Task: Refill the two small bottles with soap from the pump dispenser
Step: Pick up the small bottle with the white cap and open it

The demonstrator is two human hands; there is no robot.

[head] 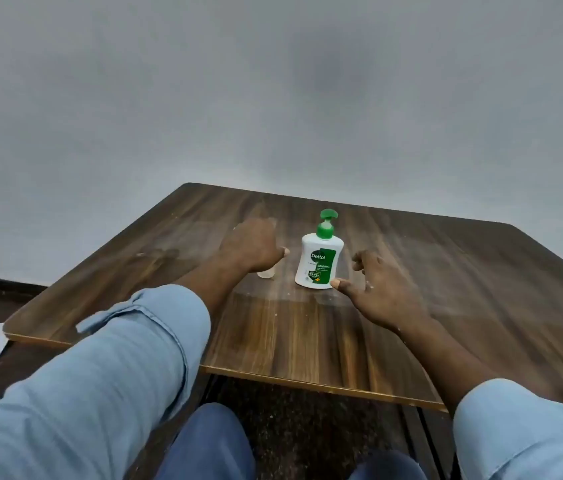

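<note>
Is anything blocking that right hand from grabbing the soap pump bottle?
Nothing visible does. The right hand is open just to the right of the Dettol pump dispenser, with its thumb at the dispenser's base. Only the wooden table shows between them.

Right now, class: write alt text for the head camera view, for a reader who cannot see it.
Two open hands reach across a wooden table: the right hand beside a green-topped white Dettol pump dispenser, the left hand over a small clear bottle, partly hiding it.
</note>
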